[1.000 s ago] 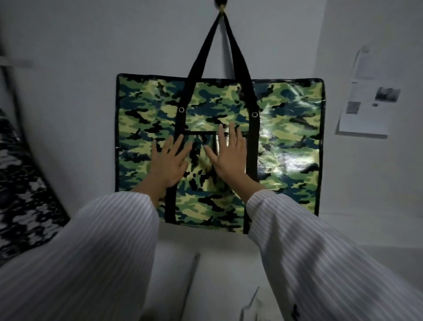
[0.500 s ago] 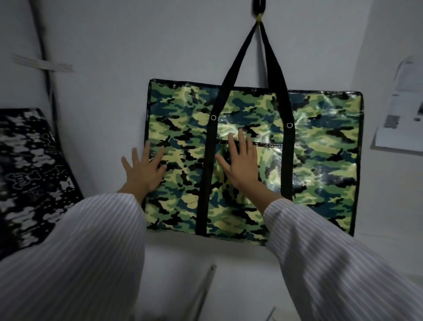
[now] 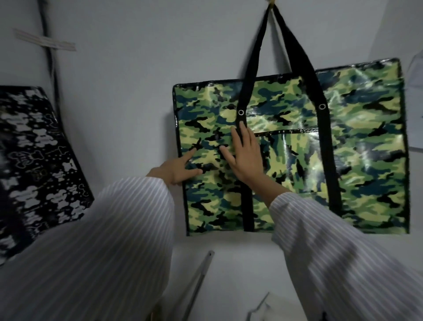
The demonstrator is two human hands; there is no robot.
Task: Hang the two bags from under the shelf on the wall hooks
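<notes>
Your green camo bag (image 3: 366,160) fills the middle and right of the frame. It lies flat against the white wall (image 3: 137,68). Its two black handles (image 3: 255,57) run up to a hook (image 3: 271,2) at the very top edge of the frame, and the bag hangs from there.

Your right hand (image 3: 246,155) lies flat on the front of the camo bag, in the middle of the frame. Its fingers are straight and a little spread. They rest over the left black strap, just under the small metal ring. This hand holds nothing.

Your left hand (image 3: 177,170) is at the left edge of the camo bag. One finger (image 3: 191,152) points out straight and touches the bag, and the thumb lies on the bag too. The other fingers are hard to see. This hand has hold of nothing either.

The second bag, the black and white bag (image 3: 34,149), is at the left side of the frame, against the wall and tilted. It is well apart from the camo bag. What holds it up is not in view.

Your striped sleeves (image 3: 103,240) fill the bottom of the frame. A dark cable (image 3: 49,57) runs down the wall at the upper left. A sheet of paper (image 3: 416,75) is on the wall at the right edge.
</notes>
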